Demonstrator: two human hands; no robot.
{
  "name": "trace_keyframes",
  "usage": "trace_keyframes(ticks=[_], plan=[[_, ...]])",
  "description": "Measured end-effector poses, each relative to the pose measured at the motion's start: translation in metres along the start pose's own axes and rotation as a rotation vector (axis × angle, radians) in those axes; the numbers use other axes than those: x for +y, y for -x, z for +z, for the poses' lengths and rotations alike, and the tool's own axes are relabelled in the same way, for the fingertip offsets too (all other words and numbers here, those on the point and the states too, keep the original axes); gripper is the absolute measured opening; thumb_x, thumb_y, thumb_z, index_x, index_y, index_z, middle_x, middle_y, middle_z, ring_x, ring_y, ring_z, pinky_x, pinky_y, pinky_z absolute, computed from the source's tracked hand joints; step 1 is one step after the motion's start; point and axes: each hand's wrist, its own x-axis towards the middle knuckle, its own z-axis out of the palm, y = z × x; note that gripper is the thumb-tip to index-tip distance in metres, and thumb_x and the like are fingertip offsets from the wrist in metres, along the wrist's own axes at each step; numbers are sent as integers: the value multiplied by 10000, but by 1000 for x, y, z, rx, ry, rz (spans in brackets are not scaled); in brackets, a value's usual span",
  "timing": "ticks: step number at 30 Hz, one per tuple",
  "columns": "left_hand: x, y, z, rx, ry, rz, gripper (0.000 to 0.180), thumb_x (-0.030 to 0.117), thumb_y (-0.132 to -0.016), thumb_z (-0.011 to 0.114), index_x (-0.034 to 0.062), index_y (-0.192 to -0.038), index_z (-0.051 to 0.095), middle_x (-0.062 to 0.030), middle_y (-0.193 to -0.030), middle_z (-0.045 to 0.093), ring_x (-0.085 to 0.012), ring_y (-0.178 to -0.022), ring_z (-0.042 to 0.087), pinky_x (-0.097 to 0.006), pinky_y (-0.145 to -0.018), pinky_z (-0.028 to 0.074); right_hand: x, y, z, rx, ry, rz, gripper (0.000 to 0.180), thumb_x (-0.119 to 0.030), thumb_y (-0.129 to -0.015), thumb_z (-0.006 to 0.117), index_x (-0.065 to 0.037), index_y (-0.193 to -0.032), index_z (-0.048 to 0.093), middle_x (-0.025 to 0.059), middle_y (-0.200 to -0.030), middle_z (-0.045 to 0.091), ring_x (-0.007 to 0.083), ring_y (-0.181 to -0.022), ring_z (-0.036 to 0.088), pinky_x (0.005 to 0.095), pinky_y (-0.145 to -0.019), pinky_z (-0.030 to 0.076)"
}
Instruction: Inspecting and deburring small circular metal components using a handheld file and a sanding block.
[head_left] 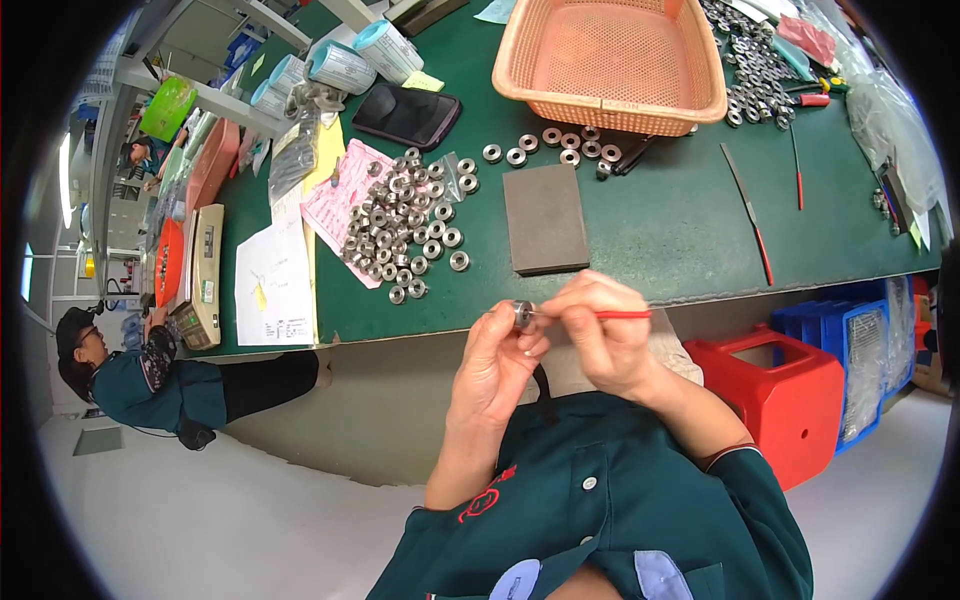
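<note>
Pinching a small metal ring between thumb and fingertips, the left hand is closed on it, held up in the air just off the near edge of the green table. Right hand is closed around a thin red-handled tool, its tip touching the ring; the handle sticks out to the right.

All placed from the grey block, which lies flat on the table:
- ring and both hands: nearer the person than the block, past the table edge
- loose pile of metal rings: left of the block, partly on a pink sheet
- short row of rings: just beyond the block
- orange plastic basket: beyond the block, further back
- black phone case: beyond and left
- white papers: far left, past the pile
- long thin file with red handle: right of the block
- red plastic stool: right and below the table, on the floor.

Another person in a dark green top sits far left, well apart.
</note>
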Motion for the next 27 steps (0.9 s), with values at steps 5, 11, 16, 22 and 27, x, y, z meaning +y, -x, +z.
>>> trace_keyframes(ticks=[5, 11, 16, 22, 27], plan=[[6, 0, -2, 2, 66, 51, 190, 191, -907, 586, 2, -884, 586, -47, -791, 529, -111, -672, 408, -251, -605, 361, 0, 4, -10, 113, -94, 74, 185, -108, -933, 492, 25, -857, 595, 106, -670, 601, 179, -591, 575, 283, -558, 457], [18, 3, -11, -40, 215, 82, 203, 213, -929, 563, 14, -897, 542, -26, -811, 459, -108, -690, 409, -239, -610, 359, 0, -1, -20, 232, 46, 40, 186, -43, -925, 459, 8, -800, 587, 84, -648, 606, 186, -578, 575, 301, -523, 457], [22, 5, -9, 90, 175, 119, 215, 229, -936, 554, 15, -940, 532, -29, -814, 434, -108, -697, 401, -237, -630, 387, -6, -4, -17, 110, -32, -109, 203, -115, -951, 464, 20, -846, 574, 115, -699, 640, 211, -607, 602, 300, -576, 491], [21, 6, -12, 75, 171, 82, 203, 234, -948, 539, 32, -961, 535, -24, -845, 467, -109, -729, 418, -239, -642, 392, -5, -4, -2, 97, -56, -18, 167, -84, -917, 511, 24, -817, 588, 110, -707, 645, 224, -615, 607, 306, -571, 495], [20, 6, -13, 67, 180, 71, 244, 256, -942, 549, 16, -985, 539, -24, -836, 467, -108, -723, 412, -237, -637, 393, -4, -6, 4, 65, -49, -17, 143, -71, -895, 541, 30, -810, 597, 105, -699, 640, 218, -606, 605, 304, -558, 485]])
